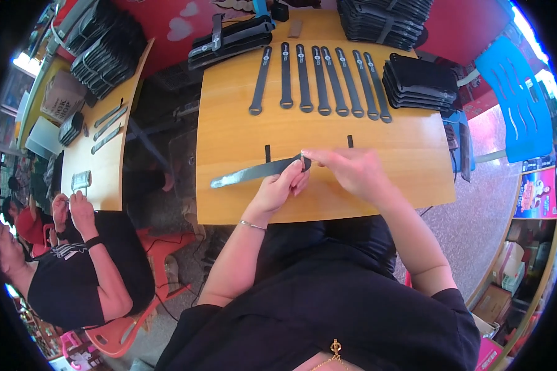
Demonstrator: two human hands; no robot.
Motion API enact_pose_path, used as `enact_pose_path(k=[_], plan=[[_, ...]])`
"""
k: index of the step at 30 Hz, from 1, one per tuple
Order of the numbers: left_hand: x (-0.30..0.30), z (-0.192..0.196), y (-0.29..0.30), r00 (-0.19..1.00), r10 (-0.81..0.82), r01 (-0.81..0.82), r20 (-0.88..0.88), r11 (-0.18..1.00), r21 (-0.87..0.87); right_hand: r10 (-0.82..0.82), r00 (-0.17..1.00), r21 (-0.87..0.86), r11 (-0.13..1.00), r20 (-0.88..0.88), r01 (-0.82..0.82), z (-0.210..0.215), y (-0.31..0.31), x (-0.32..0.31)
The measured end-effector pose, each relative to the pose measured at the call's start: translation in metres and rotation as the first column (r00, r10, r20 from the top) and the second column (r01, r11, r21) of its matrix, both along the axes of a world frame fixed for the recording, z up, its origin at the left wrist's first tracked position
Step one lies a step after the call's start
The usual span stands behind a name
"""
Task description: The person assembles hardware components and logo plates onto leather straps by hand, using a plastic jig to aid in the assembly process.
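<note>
A dark grey strap (pixel 254 171) lies almost level over the near part of the wooden table, its free end to the left catching the light. My left hand (pixel 280 185) pinches it near its right end, thumb on top. My right hand (pixel 356 173) reaches in from the right with its fingers drawn together, and the fingertips meet the strap's right end; what lies between them is partly hidden. Beyond both hands, several similar straps with ring-shaped ends (pixel 323 80) are laid side by side. Two short black strips (pixel 267 153) rest on the table, the other (pixel 350 141) behind my right hand.
Stacks of black folded goods stand at the table's (pixel 229 133) back left (pixel 230 43), back (pixel 385 21) and right (pixel 421 81). A blue chair (pixel 517 99) is at the right. Leftward, a co-worker (pixel 74 272) sits at another table (pixel 108 164), handling a small item.
</note>
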State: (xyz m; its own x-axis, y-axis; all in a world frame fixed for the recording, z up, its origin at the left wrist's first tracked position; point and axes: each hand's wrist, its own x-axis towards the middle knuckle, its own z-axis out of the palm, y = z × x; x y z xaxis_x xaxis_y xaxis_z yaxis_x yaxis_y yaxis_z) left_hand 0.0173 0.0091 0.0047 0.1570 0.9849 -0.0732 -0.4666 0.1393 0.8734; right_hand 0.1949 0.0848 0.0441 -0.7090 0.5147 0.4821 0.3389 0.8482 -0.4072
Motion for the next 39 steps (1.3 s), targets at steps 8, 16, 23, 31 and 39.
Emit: enact_pose_path(k=[8, 16, 23, 31, 39], plan=[[0.002, -0.012, 0.003, 0.986, 0.075, -0.08, 0.15, 0.997, 0.024, -0.044, 0.997, 0.074, 0.997, 0.06, 0.04, -0.004, -0.013, 0.003], [0.012, -0.016, -0.002, 0.951, 0.263, -0.24, -0.165, 0.959, 0.148, -0.121, 0.992, -0.297, 0.947, 0.018, 0.121, 0.007, -0.03, -0.004], [0.016, -0.009, -0.004, 0.77, 0.39, -0.224, -0.505, 0.907, 0.358, -0.088, 0.996, -0.657, 0.75, 0.019, 0.079, 0.015, -0.021, 0.003], [0.013, -0.014, -0.005, 0.727, 0.483, -0.173, -0.488, 0.817, 0.551, -0.028, 0.992, -0.614, 0.783, 0.124, 0.099, 0.044, -0.021, 0.001], [0.018, -0.01, -0.008, 0.72, 0.525, -0.281, -0.454, 0.818, 0.501, -0.098, 0.977, -0.448, 0.877, 0.189, 0.175, 0.037, -0.027, -0.006]])
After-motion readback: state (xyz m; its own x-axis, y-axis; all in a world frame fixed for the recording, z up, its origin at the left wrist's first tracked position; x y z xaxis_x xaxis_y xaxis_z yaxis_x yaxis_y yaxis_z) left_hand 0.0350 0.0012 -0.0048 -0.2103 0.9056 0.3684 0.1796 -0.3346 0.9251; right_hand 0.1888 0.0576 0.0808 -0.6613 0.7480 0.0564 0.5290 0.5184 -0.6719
